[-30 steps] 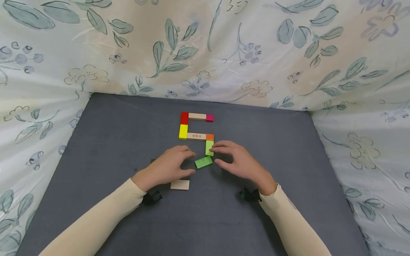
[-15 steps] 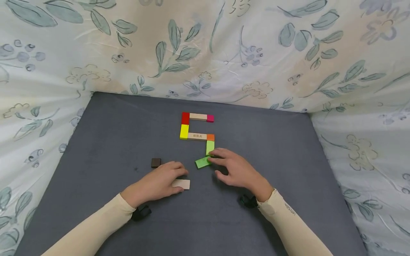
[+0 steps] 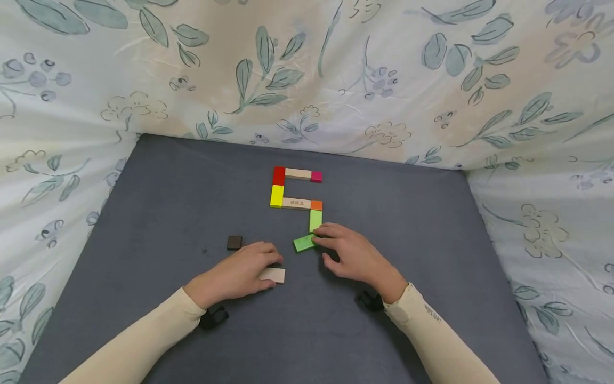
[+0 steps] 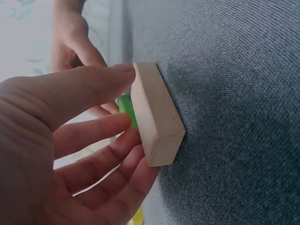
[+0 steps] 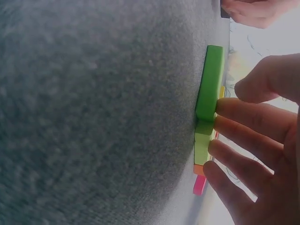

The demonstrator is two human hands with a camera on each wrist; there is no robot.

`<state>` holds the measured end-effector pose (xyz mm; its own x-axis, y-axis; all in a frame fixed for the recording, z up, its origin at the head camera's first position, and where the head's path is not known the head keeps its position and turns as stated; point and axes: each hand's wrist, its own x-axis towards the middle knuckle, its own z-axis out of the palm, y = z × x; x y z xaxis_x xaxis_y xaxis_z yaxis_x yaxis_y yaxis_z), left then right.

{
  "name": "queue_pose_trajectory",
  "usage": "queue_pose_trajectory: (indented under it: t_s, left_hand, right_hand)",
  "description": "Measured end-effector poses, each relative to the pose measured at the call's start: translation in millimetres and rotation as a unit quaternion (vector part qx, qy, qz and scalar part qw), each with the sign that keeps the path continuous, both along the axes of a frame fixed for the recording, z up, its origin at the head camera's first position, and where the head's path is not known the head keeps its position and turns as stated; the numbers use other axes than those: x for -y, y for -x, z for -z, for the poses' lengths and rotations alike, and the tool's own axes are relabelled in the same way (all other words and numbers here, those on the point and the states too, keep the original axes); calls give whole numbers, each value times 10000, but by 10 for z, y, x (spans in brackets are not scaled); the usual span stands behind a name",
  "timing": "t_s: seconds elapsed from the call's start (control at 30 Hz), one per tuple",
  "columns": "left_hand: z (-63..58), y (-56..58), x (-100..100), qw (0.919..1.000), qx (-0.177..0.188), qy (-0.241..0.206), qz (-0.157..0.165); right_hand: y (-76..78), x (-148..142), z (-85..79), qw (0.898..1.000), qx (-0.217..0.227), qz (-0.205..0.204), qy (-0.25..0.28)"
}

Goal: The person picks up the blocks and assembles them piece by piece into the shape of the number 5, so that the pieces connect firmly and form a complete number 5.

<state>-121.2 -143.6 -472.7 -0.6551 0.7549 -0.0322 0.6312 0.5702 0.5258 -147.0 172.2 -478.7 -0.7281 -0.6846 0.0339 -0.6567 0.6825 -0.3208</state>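
In the head view my left hand [image 3: 238, 270] is over a plain wooden block [image 3: 272, 275] lying on the cloth. The left wrist view shows the thumb at one edge of this wooden block [image 4: 157, 110] and the curled fingers along its other side. My right hand [image 3: 358, 255] reaches in from the right, its fingertips resting at the green block [image 3: 303, 244], which lies slanted. Seen from the right wrist, the fingers are spread along the green block [image 5: 211, 82] and the light green block [image 5: 202, 149], with the thumb apart from them.
Above the hands, a light green block [image 3: 315, 220], an orange one [image 3: 316, 205], two wooden ones, a yellow one [image 3: 276, 196], a red one [image 3: 279, 176] and a pink one [image 3: 316, 176] form a bent line. A dark brown block [image 3: 234, 242] lies left. Patterned fabric surrounds the grey cloth [image 3: 408, 213].
My left hand has moved left and down from beside the green block onto the wooden block, uncovering the dark brown block. The right hand has shifted slightly down, its fingertips now at the green block.
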Motion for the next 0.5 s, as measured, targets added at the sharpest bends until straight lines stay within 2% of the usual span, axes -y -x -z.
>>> queue_pose_trajectory:
  t_s: [0.5]
  left_hand:
    - [48,31,-23,9994,-210,241,145]
  right_hand:
    - [-50,20,16,9999,-49,139,-37]
